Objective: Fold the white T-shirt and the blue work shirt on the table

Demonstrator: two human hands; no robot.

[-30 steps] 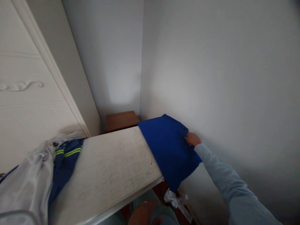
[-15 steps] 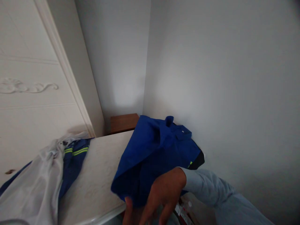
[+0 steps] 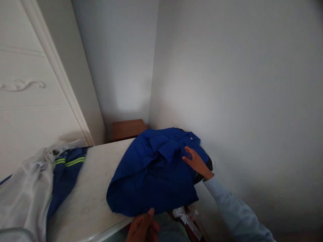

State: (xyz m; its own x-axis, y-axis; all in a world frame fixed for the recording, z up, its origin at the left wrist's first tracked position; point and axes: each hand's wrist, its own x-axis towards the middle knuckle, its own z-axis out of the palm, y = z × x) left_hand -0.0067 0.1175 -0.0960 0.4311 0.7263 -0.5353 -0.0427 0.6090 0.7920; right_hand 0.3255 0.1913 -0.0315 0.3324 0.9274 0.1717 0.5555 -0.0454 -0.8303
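Note:
A blue work jacket (image 3: pixel 153 181) with a collar and dark shoulder panels lies spread and creased on a white tabletop (image 3: pixel 101 188). My right hand (image 3: pixel 195 163) is over its right side, just below the collar. Its fingers are apart and slightly bent, with nothing between them. My left hand (image 3: pixel 142 227) is at the front hem, low in the view. The thumb points up against the cloth's edge and the fingers are curled; whether fabric is pinched between them is hidden.
A sheer pale cloth (image 3: pixel 30 191) and a navy garment with yellow-green stripes (image 3: pixel 72 168) hang at the left. Behind the table is a brown wooden piece (image 3: pixel 128 128). A white wardrobe (image 3: pixel 32 84) stands left, and a grey wall (image 3: pixel 227 84) rises close on the right.
My right hand has moved from the front hem up and away to near the collar. The jacket's raised folds have dropped and it lies flatter. My left hand stays by the front hem.

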